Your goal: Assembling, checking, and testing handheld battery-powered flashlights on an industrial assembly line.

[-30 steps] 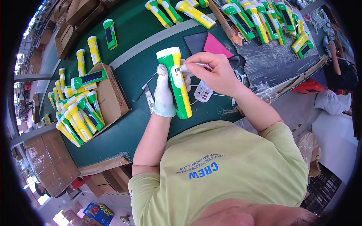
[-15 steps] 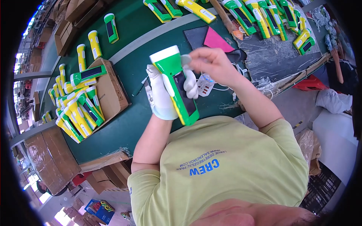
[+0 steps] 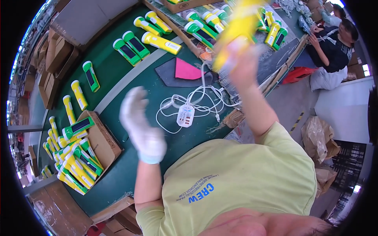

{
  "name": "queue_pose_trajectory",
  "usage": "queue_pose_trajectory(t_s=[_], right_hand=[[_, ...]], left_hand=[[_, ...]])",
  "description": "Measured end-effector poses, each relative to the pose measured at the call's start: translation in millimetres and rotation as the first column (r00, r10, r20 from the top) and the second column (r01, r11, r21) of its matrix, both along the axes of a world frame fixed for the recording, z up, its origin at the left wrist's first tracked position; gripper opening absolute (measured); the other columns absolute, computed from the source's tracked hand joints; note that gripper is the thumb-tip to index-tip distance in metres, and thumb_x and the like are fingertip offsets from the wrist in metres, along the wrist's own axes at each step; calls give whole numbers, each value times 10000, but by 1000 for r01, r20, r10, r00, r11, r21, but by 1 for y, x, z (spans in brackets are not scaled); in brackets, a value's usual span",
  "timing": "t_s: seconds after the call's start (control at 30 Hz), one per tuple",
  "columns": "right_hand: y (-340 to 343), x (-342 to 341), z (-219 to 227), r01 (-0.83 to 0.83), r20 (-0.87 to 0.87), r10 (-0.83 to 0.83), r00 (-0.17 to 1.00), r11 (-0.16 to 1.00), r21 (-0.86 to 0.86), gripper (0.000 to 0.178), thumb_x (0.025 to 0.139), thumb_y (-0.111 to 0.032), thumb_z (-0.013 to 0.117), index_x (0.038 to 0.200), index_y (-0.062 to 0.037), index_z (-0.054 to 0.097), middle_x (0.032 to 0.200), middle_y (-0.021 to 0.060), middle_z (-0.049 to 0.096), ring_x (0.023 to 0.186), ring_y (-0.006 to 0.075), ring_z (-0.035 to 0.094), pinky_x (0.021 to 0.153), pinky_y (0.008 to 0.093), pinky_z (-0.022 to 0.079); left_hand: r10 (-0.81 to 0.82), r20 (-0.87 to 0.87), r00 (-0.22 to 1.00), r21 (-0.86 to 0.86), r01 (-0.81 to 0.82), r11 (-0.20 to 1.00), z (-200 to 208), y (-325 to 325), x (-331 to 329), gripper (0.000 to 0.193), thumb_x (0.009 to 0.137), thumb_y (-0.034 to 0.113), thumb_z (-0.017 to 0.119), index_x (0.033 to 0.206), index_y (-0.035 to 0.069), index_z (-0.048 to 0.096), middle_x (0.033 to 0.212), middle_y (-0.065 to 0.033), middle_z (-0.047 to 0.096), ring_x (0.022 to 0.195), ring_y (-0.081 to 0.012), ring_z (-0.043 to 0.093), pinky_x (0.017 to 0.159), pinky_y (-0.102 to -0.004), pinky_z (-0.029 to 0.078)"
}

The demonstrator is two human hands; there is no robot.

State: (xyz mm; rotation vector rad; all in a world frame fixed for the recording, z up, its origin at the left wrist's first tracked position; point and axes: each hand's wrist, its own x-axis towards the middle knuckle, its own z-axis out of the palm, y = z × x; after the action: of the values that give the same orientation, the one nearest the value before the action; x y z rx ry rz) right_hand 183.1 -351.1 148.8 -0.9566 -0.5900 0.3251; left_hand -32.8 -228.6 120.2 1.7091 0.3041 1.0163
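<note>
My right hand (image 3: 243, 65) is raised over the far right of the green table (image 3: 118, 78) and grips a yellow flashlight (image 3: 236, 27), blurred by motion. My left hand (image 3: 141, 124), in a white glove, hangs empty above the table with its fingers spread. Between the two hands lies a white charging block (image 3: 186, 115) with several white cables (image 3: 197, 100) coiled around it. Behind the cables sit a dark mat (image 3: 169, 74) and a pink sheet (image 3: 186, 70).
A flat cardboard box (image 3: 100, 139) at the left holds a heap of green and yellow flashlights (image 3: 75, 161). More flashlights (image 3: 157, 35) lie along the far side and in a row (image 3: 216, 19) at the back. Another person (image 3: 330, 43) sits at the far right.
The flashlight left my gloved left hand; my right hand has swung it up and away to the far right. My left hand has opened and dropped lower left.
</note>
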Motion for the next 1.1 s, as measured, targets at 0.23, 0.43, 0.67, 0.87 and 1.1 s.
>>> queue_pose_trajectory(t_s=[0.23,0.43,0.67,0.87,1.1], right_hand=[[-21,179,-15,833,762,356,541,-104,-543,594,796,-570,644,1069,-43,612,940,177,677,926,339,662,786,435,522],[-28,199,-37,912,908,161,386,82,-402,389,845,-399,615,1110,-115,612,1050,113,638,861,338,674,721,454,537],[-21,91,-64,725,837,225,499,421,-546,344,749,-275,702,1054,-126,642,977,71,654,822,297,665,701,434,528],[-22,48,-42,638,877,98,470,649,-414,269,767,-173,720,1008,-76,649,888,94,654,773,284,665,645,371,520],[29,-19,-25,61,613,321,722,853,-518,181,878,-116,681,1017,0,673,810,64,667,679,121,592,615,238,456]], left_hand=[[822,-230,520,931,-130,342,6,170,-104,405,839,86,601,1233,12,540,1275,-182,530,1207,-377,475,1027,-451,371],[886,-449,116,883,213,419,-32,222,-166,540,750,92,663,1271,75,523,1328,-110,505,1235,-327,468,1002,-432,425],[862,-473,-182,799,324,506,-9,245,-152,580,642,137,772,1187,139,572,1175,-58,542,1025,-283,566,864,-381,471],[884,-436,169,833,-296,467,60,219,-151,537,792,355,721,1201,50,556,1091,-152,631,1004,-359,625,855,-425,497],[-1,144,990,-588,86,804,16,68,-57,486,908,262,626,1308,52,446,1259,-111,550,1115,-235,591,892,-412,505]])
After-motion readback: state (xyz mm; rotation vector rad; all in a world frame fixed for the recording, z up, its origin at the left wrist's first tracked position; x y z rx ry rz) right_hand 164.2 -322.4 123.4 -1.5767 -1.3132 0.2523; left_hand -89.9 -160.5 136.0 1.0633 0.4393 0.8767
